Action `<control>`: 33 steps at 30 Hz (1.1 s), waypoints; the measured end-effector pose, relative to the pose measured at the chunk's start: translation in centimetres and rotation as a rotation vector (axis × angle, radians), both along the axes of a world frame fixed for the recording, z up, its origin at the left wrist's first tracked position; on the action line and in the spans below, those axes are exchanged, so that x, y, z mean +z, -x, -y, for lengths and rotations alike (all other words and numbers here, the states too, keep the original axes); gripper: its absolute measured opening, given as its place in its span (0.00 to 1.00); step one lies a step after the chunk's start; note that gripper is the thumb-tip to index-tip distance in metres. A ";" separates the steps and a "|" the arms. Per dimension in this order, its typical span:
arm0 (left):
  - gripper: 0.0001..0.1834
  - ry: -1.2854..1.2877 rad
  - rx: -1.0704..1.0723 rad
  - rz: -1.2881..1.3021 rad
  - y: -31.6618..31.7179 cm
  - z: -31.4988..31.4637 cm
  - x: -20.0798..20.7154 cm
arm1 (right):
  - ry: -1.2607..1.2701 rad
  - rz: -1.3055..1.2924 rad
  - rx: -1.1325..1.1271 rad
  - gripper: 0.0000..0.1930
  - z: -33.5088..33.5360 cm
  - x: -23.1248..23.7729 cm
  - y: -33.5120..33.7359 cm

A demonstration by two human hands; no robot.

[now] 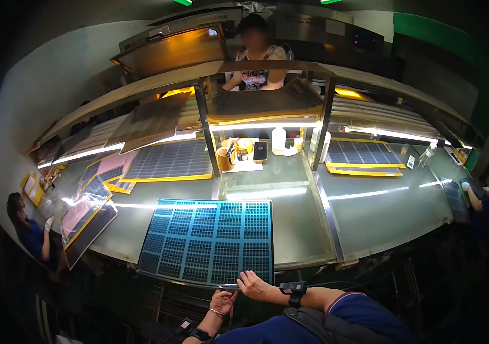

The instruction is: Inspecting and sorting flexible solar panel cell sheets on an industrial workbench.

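A large blue panel [210, 238] with a dark repeating grid lies on the table, its near edge overhanging the front. At that edge, my left hand [222, 301] is closed around a small, slim dark object [229, 286] whose kind I cannot make out. My right hand [254, 287] lies next to it, its fingers stretched out over the panel's near right corner, palm down.
Yellow-edged dark sheets [170, 160] lie at left, more yellow-edged sheets [364, 155] at right. A phone [260, 151], a mug [226, 159] and a white bottle [279, 140] stand under the shelf [279, 67]. Co-workers are at left [29, 229], right [488, 198] and beyond the shelf.
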State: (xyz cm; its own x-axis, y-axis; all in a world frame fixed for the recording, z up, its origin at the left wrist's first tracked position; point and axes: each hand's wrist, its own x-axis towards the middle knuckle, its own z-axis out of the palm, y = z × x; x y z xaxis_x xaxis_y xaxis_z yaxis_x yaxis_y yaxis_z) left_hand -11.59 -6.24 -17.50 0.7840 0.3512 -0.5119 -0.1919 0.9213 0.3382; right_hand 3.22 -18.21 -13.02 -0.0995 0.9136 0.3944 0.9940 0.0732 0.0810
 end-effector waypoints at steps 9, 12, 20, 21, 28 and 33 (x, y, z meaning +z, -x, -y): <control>0.17 -0.038 -0.006 0.047 0.1 0.9 1.2 | 0.144 -0.161 -0.002 0.09 -0.2 0.7 -0.7; 0.16 -0.031 0.007 0.025 0.3 0.7 0.3 | 0.157 -0.114 -0.027 0.09 -0.6 0.5 -0.4; 0.09 0.011 0.009 -0.047 -0.2 0.6 0.1 | 0.757 -0.364 -0.045 0.21 -2.2 8.8 -1.9; 0.09 0.011 0.002 -0.046 -0.3 0.8 0.0 | 0.919 -0.473 -0.054 0.27 -2.5 11.3 -2.6; 0.05 -0.048 0.025 -0.186 -0.2 0.5 -2.0 | 0.272 -0.694 -0.267 0.43 -10.1 19.6 -11.9; 0.05 0.002 0.066 -0.166 0.1 0.1 -2.3 | 0.188 -0.602 -0.558 0.47 -9.9 26.7 -16.9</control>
